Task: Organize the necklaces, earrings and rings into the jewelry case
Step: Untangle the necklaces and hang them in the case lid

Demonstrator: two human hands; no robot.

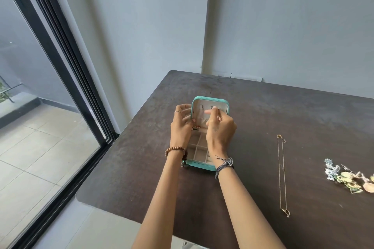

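A teal jewelry case (202, 166) stands open on the dark table (263, 111), its lid (210, 100) upright and its cream compartments (197, 148) facing up. My left hand (181, 125) grips the lid's left edge. My right hand (220, 127) pinches something thin, apparently a fine necklace, against the inside of the lid near its top. A small gold piece (197, 126) hangs between my hands. A second gold necklace (282, 174) lies stretched out on the table to the right. Further right sits a pile of earrings (348, 178).
The case sits near the table's left edge, which drops off beside a sliding glass door (60, 87). A grey wall stands behind the table. My forearms cover the case's right side and part of its compartments.
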